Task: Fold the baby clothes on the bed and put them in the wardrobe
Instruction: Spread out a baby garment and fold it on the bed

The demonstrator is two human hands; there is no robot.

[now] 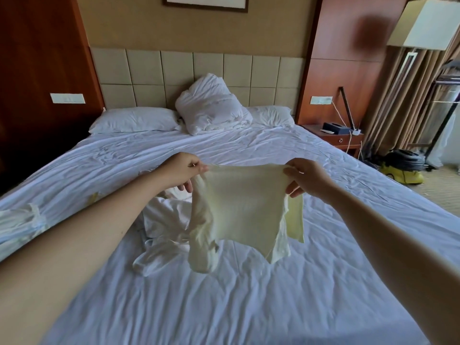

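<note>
- Far left on the bed point(249, 307): crumpled white clothes point(22, 220), not yet folded.
- Left hand point(183, 170): pinches top-left corner of pale yellow garment point(244, 205), thumb against fingertips.
- Just behind and below: white heap point(161, 220) lying on the sheet.
- Garment: hangs in air over mid-bed, top edge stretched level, running left to right, loose ends dangling down. Looks light, soft, limp; best taken at top corners.
- Right hand point(306, 178): pinches top-right corner.

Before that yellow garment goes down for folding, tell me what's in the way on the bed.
Heaped white clothes lie on the sheet behind the left edge of the yellow garment; nearer sheet shows nothing.
</note>
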